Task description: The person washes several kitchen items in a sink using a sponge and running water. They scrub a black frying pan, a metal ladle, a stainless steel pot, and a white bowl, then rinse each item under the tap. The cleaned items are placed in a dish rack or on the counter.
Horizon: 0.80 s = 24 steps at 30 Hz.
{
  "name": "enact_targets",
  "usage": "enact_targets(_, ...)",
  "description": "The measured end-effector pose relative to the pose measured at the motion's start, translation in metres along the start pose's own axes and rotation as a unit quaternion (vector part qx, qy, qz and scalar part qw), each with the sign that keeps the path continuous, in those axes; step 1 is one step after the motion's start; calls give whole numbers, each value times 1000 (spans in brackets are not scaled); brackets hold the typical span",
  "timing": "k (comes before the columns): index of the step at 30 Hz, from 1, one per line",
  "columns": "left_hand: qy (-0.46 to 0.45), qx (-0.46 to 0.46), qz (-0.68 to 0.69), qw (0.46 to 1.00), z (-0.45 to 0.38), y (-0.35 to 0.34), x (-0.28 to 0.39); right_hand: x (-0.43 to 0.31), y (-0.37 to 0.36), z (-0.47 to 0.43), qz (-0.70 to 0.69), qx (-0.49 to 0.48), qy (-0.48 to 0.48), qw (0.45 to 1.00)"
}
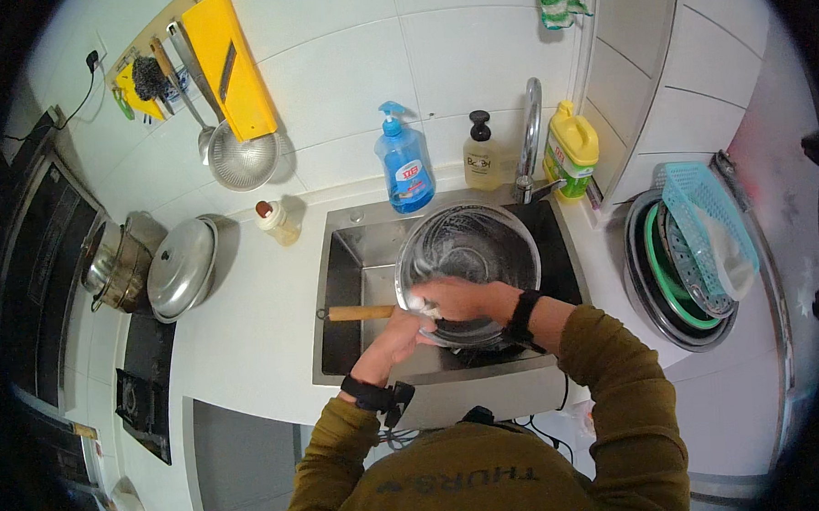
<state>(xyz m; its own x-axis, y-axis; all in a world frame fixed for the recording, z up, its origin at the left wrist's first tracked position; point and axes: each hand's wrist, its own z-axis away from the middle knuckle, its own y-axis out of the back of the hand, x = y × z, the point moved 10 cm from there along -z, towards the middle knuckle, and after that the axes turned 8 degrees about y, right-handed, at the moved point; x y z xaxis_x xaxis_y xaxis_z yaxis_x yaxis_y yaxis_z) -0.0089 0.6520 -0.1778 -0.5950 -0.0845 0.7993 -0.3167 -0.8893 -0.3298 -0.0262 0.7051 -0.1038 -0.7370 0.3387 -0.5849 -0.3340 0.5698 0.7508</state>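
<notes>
A large round metal pan (470, 256) with soapy streaks inside rests over the sink (371, 238). A wooden handle (361, 313) with a hanging ring sticks out at its left side. My left hand (398, 337) grips the near-left rim beside this handle. Inside that same edge, my right hand (452, 299) is curled and blurred by motion. A small white wad (425, 307) shows at its fingers; whether it is cloth, sponge or foam is unclear. Both wrists carry black bands.
Behind the sink stand a blue pump bottle (406, 170), a foam-soap bottle (481, 158), a chrome faucet (530, 137) and a yellow jug (571, 151). Stacked basins (640, 280) and a turquoise basket (697, 226) sit right. A lidded pot (182, 269) and a small jar (278, 223) stand left.
</notes>
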Motion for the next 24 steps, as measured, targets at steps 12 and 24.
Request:
enact_targets(12,11,74,-108,991,4,14,38,-3,142,16,242,249,-169,922)
enact_targets(24,92,35,-189,977,9,17,20,-84,50,-44,401,21,132,906)
